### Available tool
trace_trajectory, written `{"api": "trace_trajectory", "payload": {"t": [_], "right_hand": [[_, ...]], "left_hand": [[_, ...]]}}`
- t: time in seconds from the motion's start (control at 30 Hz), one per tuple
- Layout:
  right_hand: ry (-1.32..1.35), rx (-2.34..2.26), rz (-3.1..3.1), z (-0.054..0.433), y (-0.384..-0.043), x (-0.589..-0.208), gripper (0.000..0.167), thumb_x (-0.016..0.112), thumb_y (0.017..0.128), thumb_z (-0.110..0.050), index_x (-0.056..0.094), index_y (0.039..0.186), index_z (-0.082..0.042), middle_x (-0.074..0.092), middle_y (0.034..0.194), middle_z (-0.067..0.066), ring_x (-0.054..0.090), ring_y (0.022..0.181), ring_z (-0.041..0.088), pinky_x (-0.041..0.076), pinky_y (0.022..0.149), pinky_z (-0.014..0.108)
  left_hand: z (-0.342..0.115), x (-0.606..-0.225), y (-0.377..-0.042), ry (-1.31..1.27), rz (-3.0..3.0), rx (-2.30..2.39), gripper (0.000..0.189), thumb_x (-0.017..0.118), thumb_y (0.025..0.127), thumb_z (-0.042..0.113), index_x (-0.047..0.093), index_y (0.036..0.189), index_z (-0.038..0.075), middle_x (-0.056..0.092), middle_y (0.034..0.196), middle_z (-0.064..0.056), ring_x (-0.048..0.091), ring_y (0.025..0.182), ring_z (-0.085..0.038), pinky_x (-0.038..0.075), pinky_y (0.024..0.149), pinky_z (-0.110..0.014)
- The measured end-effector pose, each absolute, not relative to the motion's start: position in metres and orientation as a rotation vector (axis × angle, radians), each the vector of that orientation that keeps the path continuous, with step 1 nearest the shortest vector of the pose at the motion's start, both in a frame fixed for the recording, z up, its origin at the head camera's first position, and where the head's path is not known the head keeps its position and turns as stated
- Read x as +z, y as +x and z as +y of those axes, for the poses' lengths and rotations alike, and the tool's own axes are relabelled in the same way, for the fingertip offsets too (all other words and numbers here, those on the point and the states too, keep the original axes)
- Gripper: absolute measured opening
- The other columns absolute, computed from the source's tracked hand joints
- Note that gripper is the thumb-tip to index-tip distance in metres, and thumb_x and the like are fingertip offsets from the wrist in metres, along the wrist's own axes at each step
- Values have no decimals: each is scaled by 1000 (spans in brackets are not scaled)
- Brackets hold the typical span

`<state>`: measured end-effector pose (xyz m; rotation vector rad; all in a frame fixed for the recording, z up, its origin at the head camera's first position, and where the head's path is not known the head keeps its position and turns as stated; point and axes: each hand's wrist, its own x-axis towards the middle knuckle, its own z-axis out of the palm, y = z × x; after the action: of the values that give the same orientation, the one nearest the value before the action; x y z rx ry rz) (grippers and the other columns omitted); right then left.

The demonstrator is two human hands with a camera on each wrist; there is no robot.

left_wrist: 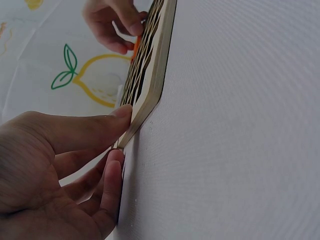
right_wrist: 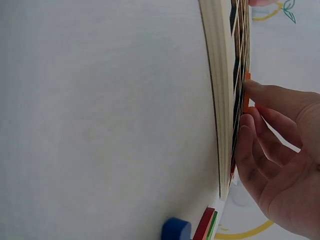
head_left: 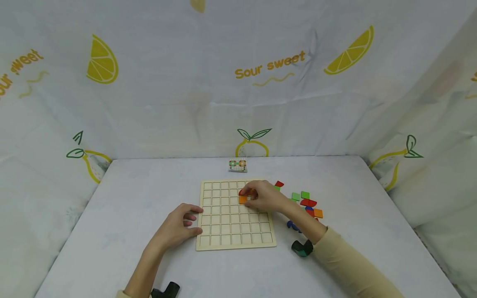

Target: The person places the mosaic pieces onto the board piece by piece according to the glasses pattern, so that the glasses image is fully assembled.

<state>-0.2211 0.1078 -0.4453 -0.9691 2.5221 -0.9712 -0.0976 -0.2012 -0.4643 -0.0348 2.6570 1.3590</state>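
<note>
A pale wooden grid board [head_left: 225, 229] lies flat on the table, its square cells framed by thin strips. My left hand [head_left: 178, 225] rests at its left edge, thumb and forefinger spread along the rim; in the left wrist view the thumb [left_wrist: 95, 131] presses on the border. Over the board's upper right part, my right hand [head_left: 266, 195] pinches an orange square tile [head_left: 243, 200] between thumb and fingertips, low over the cells. The right wrist view shows this orange tile [right_wrist: 246, 96] edge-on at the thumb. A red piece [head_left: 241, 192] shows by the fingertips, partly covered.
Loose pieces lie right of the board: green tiles [head_left: 305, 195], red pieces [head_left: 308, 203], an orange tile [head_left: 318, 213] and blue pieces [head_left: 295, 226], some behind the right forearm. A small patterned card [head_left: 237, 165] sits behind the board. A printed curtain [head_left: 179, 124] surrounds the table.
</note>
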Motion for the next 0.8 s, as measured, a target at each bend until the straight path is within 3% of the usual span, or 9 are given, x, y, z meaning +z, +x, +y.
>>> {"api": "trace_trajectory", "payload": {"t": [0.6, 0.8], "right_hand": [[-942, -985, 2518, 115, -224, -445, 17, 84, 95, -11, 79, 112, -10, 80, 112, 5, 62, 82, 9, 54, 78, 21], [-904, -1023, 2532, 133, -229, -441, 21, 84, 95, -13, 78, 114, -8, 79, 111, 6, 65, 88, 13, 54, 77, 22]], "left_hand": [[-202, -464, -96, -50, 2646, 1369, 54, 93, 81, 4, 72, 130, 12, 69, 128, -9, 66, 111, -20, 58, 99, -43], [-202, -464, -97, -36, 2650, 1366, 53, 93, 81, 4, 72, 130, 12, 68, 128, -9, 66, 111, -20, 58, 100, -43]]}}
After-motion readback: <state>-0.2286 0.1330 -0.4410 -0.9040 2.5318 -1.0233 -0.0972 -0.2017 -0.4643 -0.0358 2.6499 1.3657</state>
